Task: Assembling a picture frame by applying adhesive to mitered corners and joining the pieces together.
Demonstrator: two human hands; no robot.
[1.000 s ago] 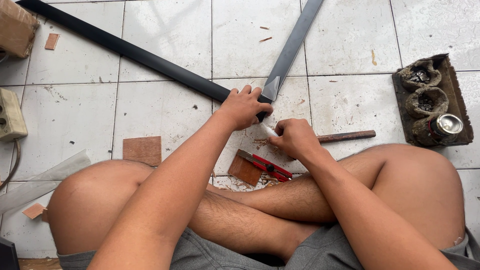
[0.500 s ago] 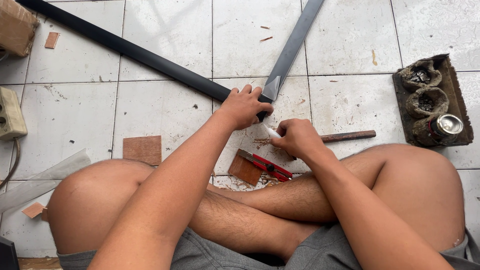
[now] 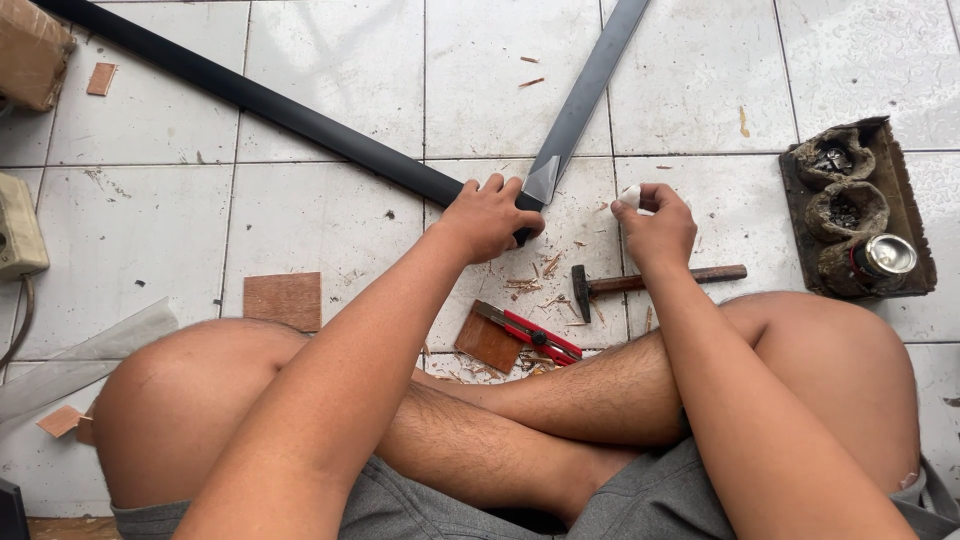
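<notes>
The person sits cross-legged on a white tiled floor (image 3: 330, 215). The left hand (image 3: 490, 215) presses down where a long black moulding strip (image 3: 270, 105), running off to the far left, meets a grey moulding strip (image 3: 590, 85) that runs off to the far right; its fingers are curled over the black strip's end, just beside the grey strip's mitred tip. The right hand (image 3: 655, 225) hovers just right of that joint, fingers pressed together and pinching a small white object (image 3: 630, 196) that is too small to identify. Near the right hand a hammer (image 3: 650, 282) lies on the floor among wood shavings, and a red utility knife (image 3: 530, 335) rests beside a small brown wood piece (image 3: 488, 343) close to the shins. A dark tray (image 3: 900, 200) with a metal can (image 3: 885, 255) sits at the right.
</notes>
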